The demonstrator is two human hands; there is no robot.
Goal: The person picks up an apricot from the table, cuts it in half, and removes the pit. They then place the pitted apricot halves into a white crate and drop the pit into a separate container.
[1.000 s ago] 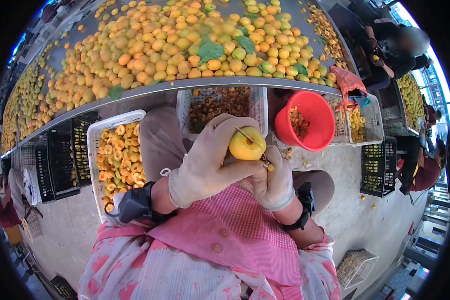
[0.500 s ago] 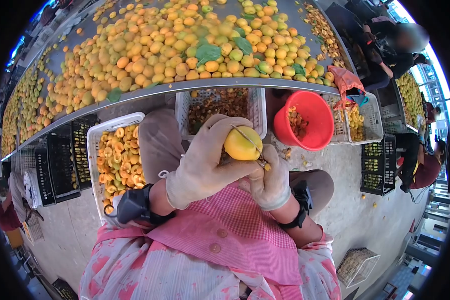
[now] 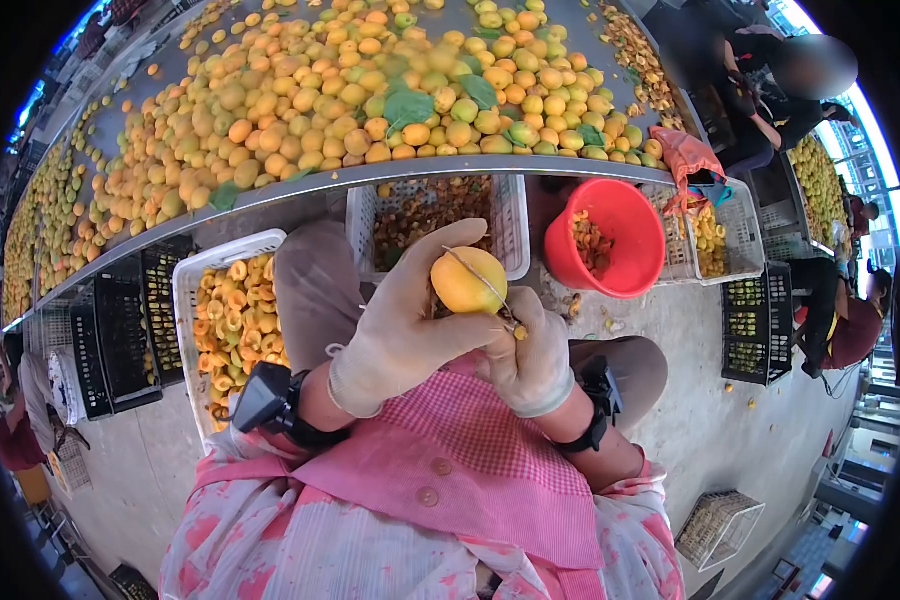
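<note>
A yellow apricot point(image 3: 460, 284) is up in front of my lap, gripped by my gloved left hand point(image 3: 395, 335) with its fingers curled behind and its thumb below. Across the fruit's face lies the thin metal blade of a small knife point(image 3: 488, 285), running down toward my right hand. My gloved right hand point(image 3: 532, 365) is closed around the knife's lower end, which the fingers mostly hide. Both hands meet just under the apricot. A small yellow bit clings near the right fingertips.
Whole apricots point(image 3: 300, 100) are heaped on the metal table point(image 3: 370, 172) ahead. Around me stand a white crate of halved apricots point(image 3: 235, 330), a crate of brown scraps point(image 3: 515, 225), a red bucket point(image 3: 635, 250) and a black crate point(image 3: 758, 330). Other people sit at right.
Both hands and the apricot have shifted slightly left and the apricot has turned a little. The knife still lies across it, and my left fingers have opened slightly behind it.
</note>
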